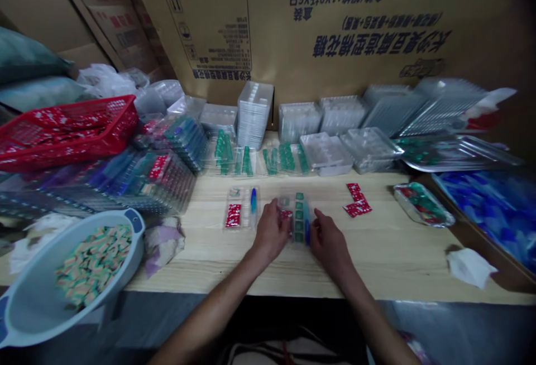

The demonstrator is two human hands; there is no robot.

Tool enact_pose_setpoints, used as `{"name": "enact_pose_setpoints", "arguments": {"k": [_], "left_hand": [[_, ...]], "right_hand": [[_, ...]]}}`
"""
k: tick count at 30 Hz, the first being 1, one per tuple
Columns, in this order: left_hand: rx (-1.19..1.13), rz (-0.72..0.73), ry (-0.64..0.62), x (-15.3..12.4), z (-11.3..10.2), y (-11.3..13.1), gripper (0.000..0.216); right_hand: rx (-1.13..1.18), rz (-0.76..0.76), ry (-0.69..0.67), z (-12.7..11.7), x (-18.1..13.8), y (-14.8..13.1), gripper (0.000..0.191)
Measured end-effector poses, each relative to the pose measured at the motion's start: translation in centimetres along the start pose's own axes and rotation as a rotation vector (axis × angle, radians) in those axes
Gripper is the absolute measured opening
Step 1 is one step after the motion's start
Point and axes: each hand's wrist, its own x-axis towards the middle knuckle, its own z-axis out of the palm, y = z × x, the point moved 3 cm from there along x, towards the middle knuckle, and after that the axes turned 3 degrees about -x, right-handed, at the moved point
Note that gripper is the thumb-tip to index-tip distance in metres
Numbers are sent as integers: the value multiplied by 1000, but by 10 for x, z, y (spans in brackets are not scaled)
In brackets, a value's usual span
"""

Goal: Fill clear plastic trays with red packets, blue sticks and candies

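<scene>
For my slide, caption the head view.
Left hand and right hand flank a clear tray of green pieces, red packets nearby on the wooden table.

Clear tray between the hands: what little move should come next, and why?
Maybe the left hand should pat down the red packet in the clear tray, because that hand is right beside it and the right hand is at the opposite edge.

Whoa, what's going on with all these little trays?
A person's left grip is at the left side of a clear tray, and the right grip is by its right side. It has green pieces in a column, with something red and something blue beside them. Another tray sits to the left; loose red packets lie to the right.
</scene>
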Motion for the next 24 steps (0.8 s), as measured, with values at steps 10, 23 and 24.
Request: {"name": "enact_pose_setpoints", "arguments": {"k": [10, 23, 24], "left_hand": [[420, 183, -297, -26, 36, 5, 70], [634, 95, 79, -16, -41, -21, 56], [668, 40, 108, -17, -48, -30, 56]], "right_hand": [[-248, -123, 42, -3, 3, 3, 42], [-645, -308, -100, 14, 117, -48, 39], [-675, -334, -90, 21, 123, -52, 40]]}}
